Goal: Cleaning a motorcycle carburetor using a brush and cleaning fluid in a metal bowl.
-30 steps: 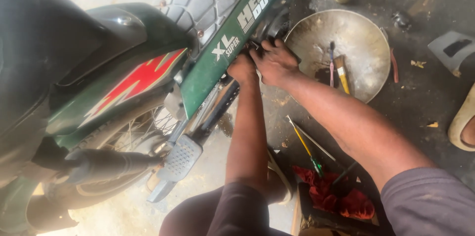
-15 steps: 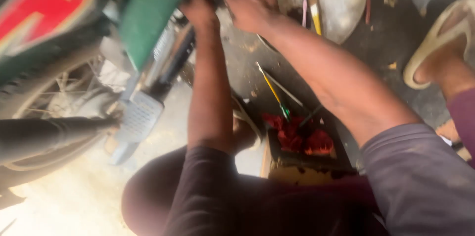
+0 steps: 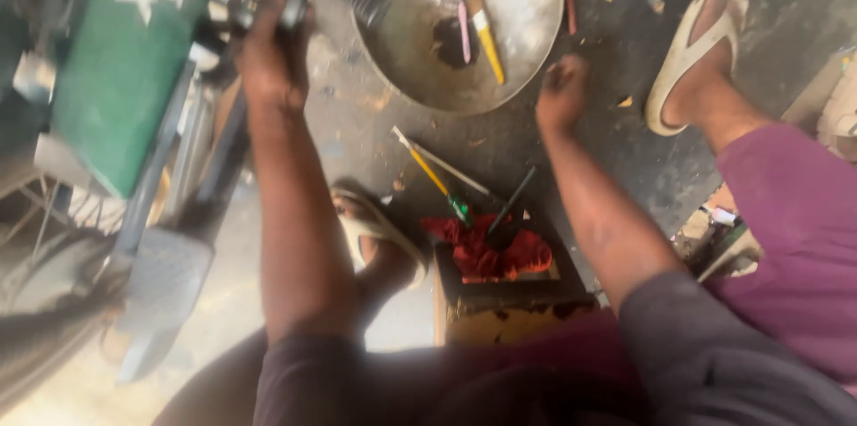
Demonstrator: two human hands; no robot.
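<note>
You get soft daylight, motion blur throughout; glare whitens the pale concrete floor [image 3: 54, 390] left of the round grey metal pan [image 3: 420, 51]

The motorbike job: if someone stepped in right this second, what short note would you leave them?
Left hand: raised to the dark parts beside the green motorbike panel, fingers on them; grip unclear in the blur.
Right hand: empty, fingers curled, over the floor by the metal pan.
Brush and a pink-handled tool lie in the pan; screwdrivers lie by the red rag.
Done or left: cannot tell.
</note>
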